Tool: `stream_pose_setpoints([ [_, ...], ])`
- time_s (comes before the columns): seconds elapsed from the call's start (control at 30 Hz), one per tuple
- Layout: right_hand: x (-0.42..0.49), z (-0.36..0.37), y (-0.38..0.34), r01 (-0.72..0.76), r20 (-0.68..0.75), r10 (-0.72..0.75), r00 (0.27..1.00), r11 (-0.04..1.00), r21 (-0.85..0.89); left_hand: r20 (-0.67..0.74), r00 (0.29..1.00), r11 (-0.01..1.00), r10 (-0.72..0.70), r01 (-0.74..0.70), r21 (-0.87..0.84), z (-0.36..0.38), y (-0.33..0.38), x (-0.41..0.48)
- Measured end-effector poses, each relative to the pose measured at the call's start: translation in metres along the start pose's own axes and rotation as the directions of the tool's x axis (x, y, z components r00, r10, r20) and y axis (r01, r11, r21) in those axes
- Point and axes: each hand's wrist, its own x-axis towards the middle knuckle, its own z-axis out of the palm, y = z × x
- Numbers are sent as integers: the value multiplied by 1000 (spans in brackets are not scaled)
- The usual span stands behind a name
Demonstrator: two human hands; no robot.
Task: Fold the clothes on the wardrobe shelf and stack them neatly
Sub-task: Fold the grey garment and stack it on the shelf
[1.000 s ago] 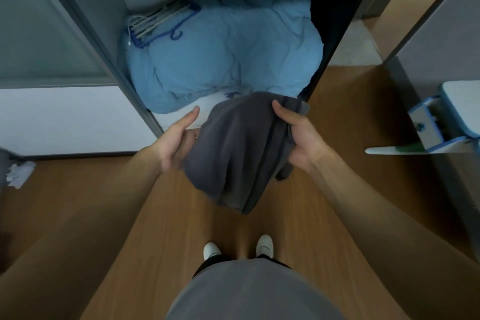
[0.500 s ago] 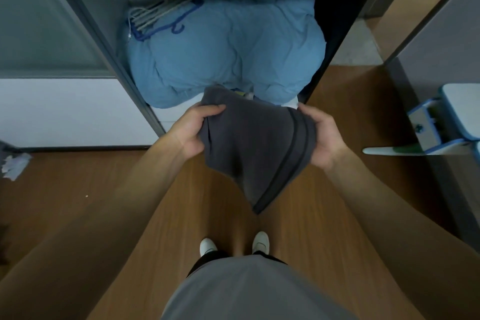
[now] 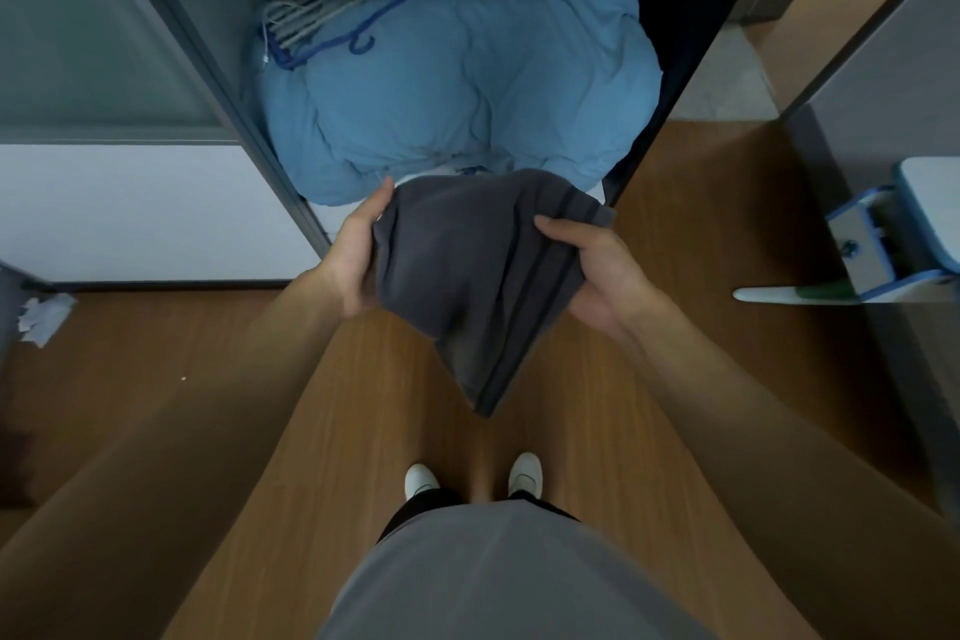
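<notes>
Grey garment (image 3: 478, 276), half folded, is gripped at both sides by the left hand (image 3: 358, 250) and right hand (image 3: 597, 270); stacking on the wardrobe shelf (image 3: 332, 218) is judged undone.

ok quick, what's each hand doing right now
Left hand: grips the left edge of the dark grey fabric garment with darker stripes.
Right hand: grips the same garment's right edge, thumb on top.

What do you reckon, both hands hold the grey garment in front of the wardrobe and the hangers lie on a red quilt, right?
Not quite. The head view shows the hangers on a blue quilt, not a red one. The rest holds: left hand and right hand hold the grey garment in front of the wardrobe.
</notes>
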Motion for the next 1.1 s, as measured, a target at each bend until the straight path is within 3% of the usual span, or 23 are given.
stream_pose_setpoints([
  [0.2, 0, 3, -5, -43, 24, 43, 999, 999, -2, 181, 983, 1000, -23, 20, 16, -2, -12, -2],
  [0.33, 1, -4, -9, -63, 32, 64, 997, 997, -55, 46, 999, 988, -9, 1, 152, 15, -12, 1],
  [0.43, 6, -11, -13, -45, -19, 44, 999, 993, -109, -68, 995, 993, 68, -61, 98, 26, -9, 4],
  [0.6, 10, -16, -8, 28, -50, -29, 998, 999, -32, -124, 992, 999, 11, -16, -40, 39, -1, 7],
  [0.73, 12, -4, 9, 113, -40, -132, 990, 943, -313, -120, 993, 998, -9, 2, -62, 40, 5, 9],
  [0.8, 15, 3, 13, 97, -93, -137, 986, 935, -342, -147, 989, 1000, -15, 16, 5, 32, 10, 8],
  [0.93, 25, 16, 10, 26, -245, -64, 967, 987, -156, -352, 929, 977, 115, -42, 209, 10, 23, 16],
  [1.1, 32, 19, 3, 55, -149, -73, 986, 990, -128, -378, 886, 837, 270, -22, 547, -5, 28, 30],
])
